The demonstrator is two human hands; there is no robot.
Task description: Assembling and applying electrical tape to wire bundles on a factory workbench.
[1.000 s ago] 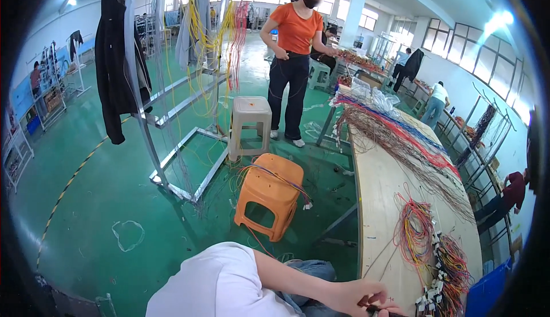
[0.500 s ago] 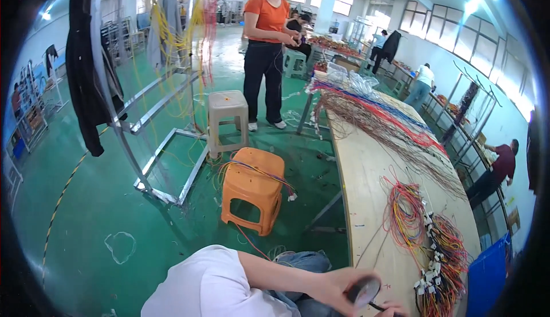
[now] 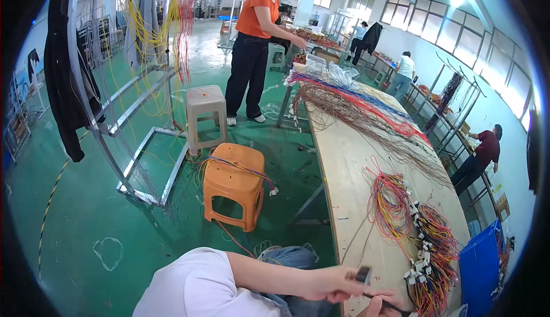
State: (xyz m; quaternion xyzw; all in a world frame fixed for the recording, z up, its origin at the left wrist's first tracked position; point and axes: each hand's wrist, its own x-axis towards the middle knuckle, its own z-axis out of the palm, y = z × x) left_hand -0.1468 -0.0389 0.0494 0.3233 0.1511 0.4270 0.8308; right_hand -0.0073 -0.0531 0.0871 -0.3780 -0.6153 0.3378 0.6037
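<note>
My left hand [image 3: 338, 283] reaches in from a white sleeve and is closed on a roll of black tape [image 3: 364, 274], which is seen nearly edge-on. A dark strand runs from beside the roll to my right hand [image 3: 382, 304], at the lower edge. My right hand's fingers are pinched round a thin black wire bundle [image 3: 399, 310], partly cut off by the picture's rim. Both hands are over the near end of the wooden table [image 3: 338, 145]. Beside them on the table lies a heap of coloured wires with white connectors [image 3: 423, 265].
Looped wires [image 3: 391, 205] and long brown, red and blue wires [image 3: 366, 110] cover parts of the table. An orange stool [image 3: 234, 171] bearing wires, a grey stool [image 3: 205, 108] and a metal rack [image 3: 123, 168] stand left. A person in orange [image 3: 255, 16] stands beyond; a blue bin [image 3: 480, 257] is right.
My view has shifted. The tape roll has turned from showing its round side to nearly edge-on, close to my right hand. The person in orange has reached an arm toward the far table.
</note>
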